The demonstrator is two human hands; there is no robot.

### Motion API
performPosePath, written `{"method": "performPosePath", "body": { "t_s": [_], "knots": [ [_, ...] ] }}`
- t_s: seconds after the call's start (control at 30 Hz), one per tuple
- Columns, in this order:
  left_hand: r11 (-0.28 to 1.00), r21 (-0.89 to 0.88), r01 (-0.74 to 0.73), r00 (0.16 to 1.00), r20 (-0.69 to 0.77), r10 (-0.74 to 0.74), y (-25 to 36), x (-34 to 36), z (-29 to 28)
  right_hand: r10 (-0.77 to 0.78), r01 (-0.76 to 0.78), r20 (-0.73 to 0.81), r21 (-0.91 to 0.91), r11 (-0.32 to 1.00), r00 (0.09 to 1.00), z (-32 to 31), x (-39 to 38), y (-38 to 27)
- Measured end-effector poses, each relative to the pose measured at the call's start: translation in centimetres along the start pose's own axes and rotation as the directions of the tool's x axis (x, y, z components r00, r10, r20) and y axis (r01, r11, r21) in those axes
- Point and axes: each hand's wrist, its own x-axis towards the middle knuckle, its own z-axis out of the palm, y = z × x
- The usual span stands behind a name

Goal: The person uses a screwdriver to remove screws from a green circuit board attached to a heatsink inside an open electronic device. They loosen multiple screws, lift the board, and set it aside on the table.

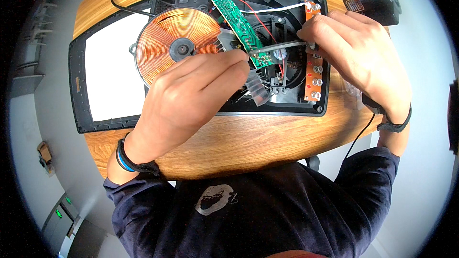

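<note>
An opened induction cooker lies on the table, its black housing [272, 110] showing the parts inside. My left hand [186, 95] is closed in a pinch at the lower edge of a tilted green circuit board [239, 21], where a grey ribbon cable [282, 46] ends. That cable runs to the right toward an orange strip board [313, 74] with several small buttons and lamps. My right hand [354, 43] is closed over the strip board at the cable's other end; its fingertips are partly hidden. Left of the green board sits a round copper coil [162, 33], partly covered by my left hand.
A white panel in a black frame [112, 67] lies at the left, under the coil's side. Beneath the boards is a black fan [294, 36], crossed by thin red and white wires [287, 7]. A black cylindrical object [370, 0] stands at the table's back right.
</note>
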Motion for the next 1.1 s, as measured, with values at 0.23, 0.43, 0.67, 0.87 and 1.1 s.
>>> {"method": "performPosePath", "body": {
  "t_s": [0.23,0.43,0.67,0.87,1.1],
  "knots": [
    [1.0,-0.011,0.006,1.0,0.001,-0.006,-0.4,-0.1,0.2,0.11,-0.122,0.07,0.193,0.974,0.991,0.8,-0.4,-0.4],
    [0.968,-0.077,0.238,0.971,-0.007,-0.239,0.7,-0.1,0.6,0.213,-0.242,0.126,0.298,0.923,0.969,0.9,-0.1,-1.9],
    [0.963,-0.053,0.265,0.964,0.014,-0.264,-0.1,-0.2,0.6,0.212,-0.274,0.195,0.385,0.882,0.958,0.8,0.0,-2.0],
    [0.999,0.051,0.011,0.998,-0.068,-0.008,-0.5,0.1,0.3,0.192,-0.252,0.184,0.399,0.882,0.964,0.9,-0.1,-2.3],
    [0.998,0.064,-0.015,0.996,-0.083,0.02,-0.6,0.2,0.2,0.189,-0.259,0.208,0.389,0.884,0.96,0.4,-0.1,-1.9]
  ]
}}
